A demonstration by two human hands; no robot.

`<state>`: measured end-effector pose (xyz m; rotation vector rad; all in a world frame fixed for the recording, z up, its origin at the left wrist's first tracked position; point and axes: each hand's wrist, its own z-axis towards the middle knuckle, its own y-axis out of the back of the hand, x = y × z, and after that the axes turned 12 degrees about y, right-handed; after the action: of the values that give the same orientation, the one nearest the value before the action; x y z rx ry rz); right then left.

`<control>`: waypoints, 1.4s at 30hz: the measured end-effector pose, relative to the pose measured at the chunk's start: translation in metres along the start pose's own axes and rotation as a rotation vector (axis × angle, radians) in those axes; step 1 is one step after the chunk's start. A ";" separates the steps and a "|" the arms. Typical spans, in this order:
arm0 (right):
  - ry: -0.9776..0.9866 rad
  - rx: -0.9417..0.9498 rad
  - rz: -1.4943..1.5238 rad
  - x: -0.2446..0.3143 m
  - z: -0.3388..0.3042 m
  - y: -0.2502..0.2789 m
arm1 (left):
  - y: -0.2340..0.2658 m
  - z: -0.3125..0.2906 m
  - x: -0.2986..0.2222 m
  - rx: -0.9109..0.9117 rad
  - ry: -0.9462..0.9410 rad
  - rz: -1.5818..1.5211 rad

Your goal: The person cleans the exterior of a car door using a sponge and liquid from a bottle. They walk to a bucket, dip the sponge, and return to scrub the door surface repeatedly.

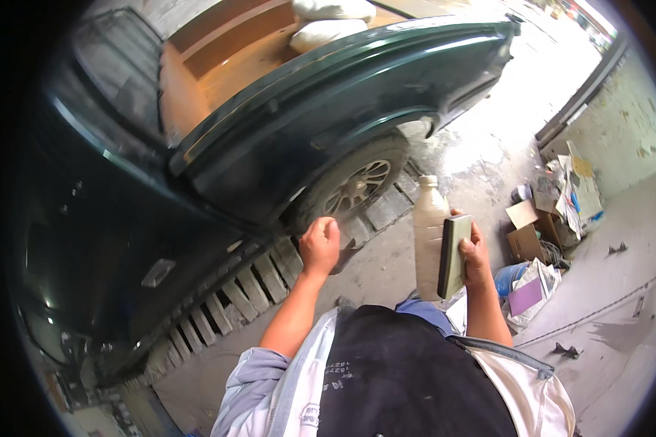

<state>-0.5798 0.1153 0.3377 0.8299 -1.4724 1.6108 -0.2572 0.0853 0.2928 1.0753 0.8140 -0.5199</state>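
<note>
Black garment front (408,375) nearest. Right hand (477,256) clamps flat, dark-edged block (456,255); cloudy bottle (428,233) upright just beside it, support hidden. Left hand (319,246) curled, contents unclear. Step, judged: holding block; next move calls for steady grip.

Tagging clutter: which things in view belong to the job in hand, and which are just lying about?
In the job:
grey-green oblong block, in the right hand
cloudy plastic bottle, beside the block
dark sheet, apparently in the left hand
dark green pickup truck, nearest the left hand

Lying about:
cardboard box
blue bucket
purple card
</note>
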 end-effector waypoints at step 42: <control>0.203 -0.453 0.132 0.174 0.340 0.415 | -0.588 0.271 -0.397 0.958 -0.001 -1.015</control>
<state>-1.0405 -0.2095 0.3288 0.3103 -1.6786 1.3296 -0.8366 -0.4029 0.3427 1.4555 1.1182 -1.9022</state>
